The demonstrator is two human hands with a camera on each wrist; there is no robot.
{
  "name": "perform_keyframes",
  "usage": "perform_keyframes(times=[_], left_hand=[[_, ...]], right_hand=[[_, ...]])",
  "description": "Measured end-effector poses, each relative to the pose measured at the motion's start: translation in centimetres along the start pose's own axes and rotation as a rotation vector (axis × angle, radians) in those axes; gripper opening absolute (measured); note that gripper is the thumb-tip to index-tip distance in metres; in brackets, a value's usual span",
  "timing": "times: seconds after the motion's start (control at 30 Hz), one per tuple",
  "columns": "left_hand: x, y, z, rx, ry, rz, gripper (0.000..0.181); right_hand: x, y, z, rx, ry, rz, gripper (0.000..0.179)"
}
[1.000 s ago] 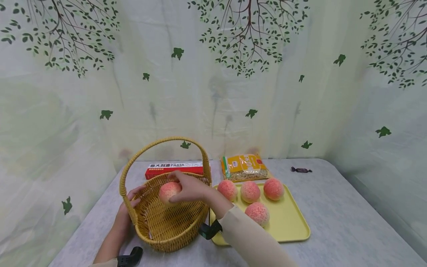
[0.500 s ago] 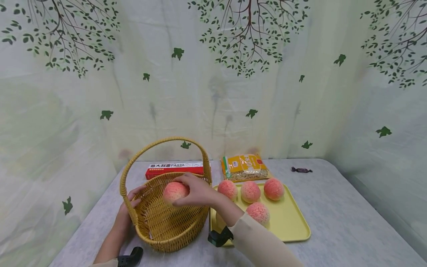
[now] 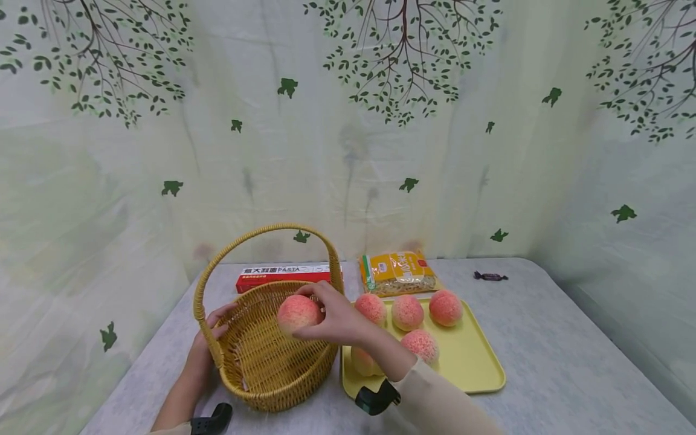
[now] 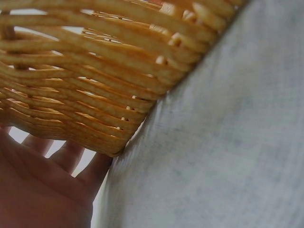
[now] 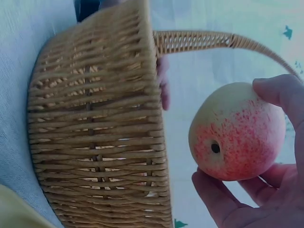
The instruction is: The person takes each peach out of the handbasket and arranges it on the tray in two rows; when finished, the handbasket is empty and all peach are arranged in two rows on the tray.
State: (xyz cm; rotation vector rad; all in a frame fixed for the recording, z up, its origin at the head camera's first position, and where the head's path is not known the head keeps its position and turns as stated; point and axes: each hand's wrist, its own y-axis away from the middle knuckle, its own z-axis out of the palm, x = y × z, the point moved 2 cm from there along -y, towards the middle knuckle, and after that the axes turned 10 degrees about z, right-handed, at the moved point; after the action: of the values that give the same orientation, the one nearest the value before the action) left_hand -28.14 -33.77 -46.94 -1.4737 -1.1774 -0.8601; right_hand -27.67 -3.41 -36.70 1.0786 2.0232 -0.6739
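A pink-and-cream peach (image 3: 298, 315) is held in my right hand (image 3: 341, 321), over the right part of a woven wicker basket (image 3: 283, 396). In the right wrist view the thumb and fingers pinch this peach (image 5: 237, 137) above the basket's rim, apart from the wicker wall (image 5: 104, 133). My left hand (image 3: 208, 331) holds the basket's left side beside the foot of its arched handle. The left wrist view has the left palm (image 4: 42, 185) against the outer weave (image 4: 95, 90), fingertips hidden behind it. Inside the basket, the visible floor is bare.
Right of the basket lies a yellow tray (image 3: 473, 368) bearing several more peaches (image 3: 408, 312), one partly hidden by the right forearm. Behind stand a red-and-white pasta box (image 3: 283, 275) and a yellow food packet (image 3: 399, 273). A dark wrapped candy (image 3: 491, 277) lies at the back right.
My right hand has shifted right with the peach, from over the basket's middle toward its right rim. Beneath the forearm, another peach on the tray has come into view. The left hand stays put.
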Motion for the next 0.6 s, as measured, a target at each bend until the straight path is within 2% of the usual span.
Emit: perform_keyframes(times=[0.23, 0.6], left_hand=[[0.1, 0.2, -0.1, 0.01, -0.002, 0.025, 0.049], [-0.2, 0.4, -0.2, -0.003, -0.01, 0.03, 0.049]], right_hand=[[0.1, 1.6, -0.7, -0.004, -0.12, 0.06, 0.064], [0.9, 3.4, -1.8, 0.052, -0.129, 0.058, 0.069]])
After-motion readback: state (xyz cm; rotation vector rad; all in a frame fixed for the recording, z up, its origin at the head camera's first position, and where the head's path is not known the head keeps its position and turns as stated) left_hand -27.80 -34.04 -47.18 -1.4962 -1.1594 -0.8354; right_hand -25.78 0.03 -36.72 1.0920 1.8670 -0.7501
